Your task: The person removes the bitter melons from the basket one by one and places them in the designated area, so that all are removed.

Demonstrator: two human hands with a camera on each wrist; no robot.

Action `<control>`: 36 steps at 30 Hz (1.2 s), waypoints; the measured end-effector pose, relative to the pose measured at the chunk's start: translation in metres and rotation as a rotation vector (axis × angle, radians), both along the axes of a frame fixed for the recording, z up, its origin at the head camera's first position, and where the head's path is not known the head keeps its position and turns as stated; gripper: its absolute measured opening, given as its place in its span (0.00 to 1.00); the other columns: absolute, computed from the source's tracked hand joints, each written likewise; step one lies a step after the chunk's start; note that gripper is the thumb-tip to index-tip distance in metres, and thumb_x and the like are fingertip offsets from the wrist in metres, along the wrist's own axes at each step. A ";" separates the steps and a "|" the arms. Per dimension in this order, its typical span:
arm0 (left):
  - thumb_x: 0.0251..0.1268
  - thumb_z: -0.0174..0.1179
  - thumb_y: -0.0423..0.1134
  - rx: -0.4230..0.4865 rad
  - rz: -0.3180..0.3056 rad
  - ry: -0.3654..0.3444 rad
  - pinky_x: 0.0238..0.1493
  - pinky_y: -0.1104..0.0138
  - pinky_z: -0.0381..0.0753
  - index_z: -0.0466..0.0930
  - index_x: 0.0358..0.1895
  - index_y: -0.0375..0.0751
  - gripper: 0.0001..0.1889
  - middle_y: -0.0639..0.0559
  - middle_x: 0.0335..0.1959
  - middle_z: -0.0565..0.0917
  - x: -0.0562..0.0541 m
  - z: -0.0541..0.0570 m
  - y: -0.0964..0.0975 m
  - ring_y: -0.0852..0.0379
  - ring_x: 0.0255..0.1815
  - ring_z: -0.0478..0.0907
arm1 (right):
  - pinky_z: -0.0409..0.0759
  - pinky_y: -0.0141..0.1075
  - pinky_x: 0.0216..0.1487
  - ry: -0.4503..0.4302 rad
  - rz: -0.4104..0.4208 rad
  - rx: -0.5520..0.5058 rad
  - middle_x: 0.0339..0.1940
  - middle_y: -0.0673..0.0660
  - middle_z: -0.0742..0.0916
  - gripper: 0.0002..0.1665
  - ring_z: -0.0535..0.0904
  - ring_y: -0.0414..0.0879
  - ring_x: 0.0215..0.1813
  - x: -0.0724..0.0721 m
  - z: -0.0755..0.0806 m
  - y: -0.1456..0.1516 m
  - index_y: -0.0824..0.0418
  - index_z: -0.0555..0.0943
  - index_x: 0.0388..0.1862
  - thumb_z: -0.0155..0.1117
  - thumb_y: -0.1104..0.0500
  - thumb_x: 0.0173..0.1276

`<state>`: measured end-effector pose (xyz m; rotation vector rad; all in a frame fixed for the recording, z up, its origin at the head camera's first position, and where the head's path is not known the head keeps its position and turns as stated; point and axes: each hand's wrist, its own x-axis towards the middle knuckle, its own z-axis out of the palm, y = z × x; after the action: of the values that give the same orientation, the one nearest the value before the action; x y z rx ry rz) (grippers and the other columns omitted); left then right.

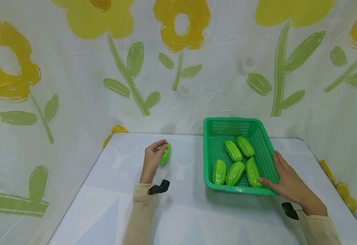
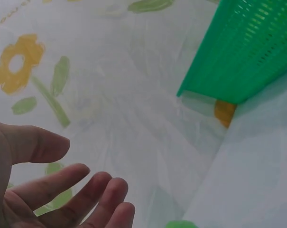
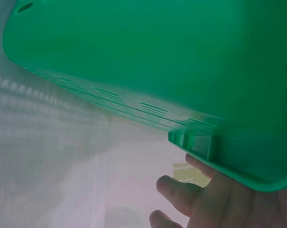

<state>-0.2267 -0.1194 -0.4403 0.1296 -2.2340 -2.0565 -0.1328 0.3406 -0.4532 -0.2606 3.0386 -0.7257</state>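
A glossy green, oblong, ridged fruit or vegetable (image 1: pixel 165 154) lies on the table, left of the basket. My left hand (image 1: pixel 155 157) is just beside it, hiding part of it. In the left wrist view the left hand (image 2: pixel 81 194) has loosely bent fingers, thumb apart, and nothing between them. A green plastic basket (image 1: pixel 207 153) holds several similar ridged pieces (image 1: pixel 235 173). At its front right corner my right hand (image 1: pixel 291 183) holds the rim, thumb over the inside and fingers along the outer wall. The right wrist view shows the basket wall (image 3: pixel 134 61) close above the fingers.
A pale printed cloth covers the table (image 1: pixel 178 217). Behind and on both sides hangs a white curtain (image 1: pixel 197 98) with yellow flowers, close to the table's edges. The basket's far end stands near the back curtain.
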 end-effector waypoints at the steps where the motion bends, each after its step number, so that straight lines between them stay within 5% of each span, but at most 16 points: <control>1: 0.75 0.61 0.37 0.004 -0.013 0.007 0.59 0.62 0.84 0.83 0.62 0.37 0.17 0.40 0.61 0.85 0.002 0.002 0.003 0.46 0.56 0.85 | 0.56 0.79 0.70 0.000 0.000 0.000 0.87 0.68 0.37 0.70 0.43 0.78 0.83 0.000 0.000 0.000 0.68 0.30 0.84 0.64 0.34 0.71; 9: 0.74 0.60 0.34 0.041 -0.084 0.075 0.56 0.64 0.89 0.84 0.60 0.35 0.16 0.37 0.58 0.86 0.012 0.016 0.026 0.57 0.50 0.87 | 0.57 0.80 0.70 -0.012 0.002 -0.005 0.86 0.68 0.36 0.70 0.44 0.79 0.82 0.000 -0.004 0.000 0.68 0.29 0.84 0.63 0.34 0.71; 20: 0.75 0.60 0.34 0.053 -0.207 0.116 0.58 0.55 0.88 0.82 0.61 0.32 0.16 0.34 0.57 0.86 0.027 0.034 0.069 0.46 0.55 0.87 | 0.56 0.79 0.70 0.000 0.005 -0.007 0.87 0.68 0.37 0.71 0.43 0.78 0.83 0.000 -0.001 -0.001 0.68 0.30 0.84 0.64 0.34 0.70; 29: 0.75 0.61 0.39 -0.053 -0.278 0.142 0.52 0.62 0.90 0.83 0.60 0.33 0.17 0.39 0.57 0.87 0.033 0.027 0.098 0.45 0.57 0.86 | 0.50 0.79 0.73 0.032 -0.001 0.019 0.86 0.72 0.41 0.70 0.41 0.76 0.84 0.002 -0.003 -0.001 0.71 0.32 0.84 0.63 0.34 0.70; 36: 0.76 0.60 0.41 -0.205 -0.301 0.186 0.57 0.58 0.86 0.85 0.60 0.38 0.16 0.44 0.56 0.89 0.038 0.020 0.119 0.48 0.55 0.86 | 0.42 0.79 0.75 0.026 -0.008 0.047 0.86 0.72 0.40 0.69 0.32 0.75 0.85 0.002 -0.002 -0.001 0.71 0.33 0.84 0.61 0.33 0.71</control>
<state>-0.1882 0.0000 -0.4206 -0.4203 -2.4462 -1.8561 -0.1305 0.3396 -0.4555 -0.2594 3.0787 -0.6559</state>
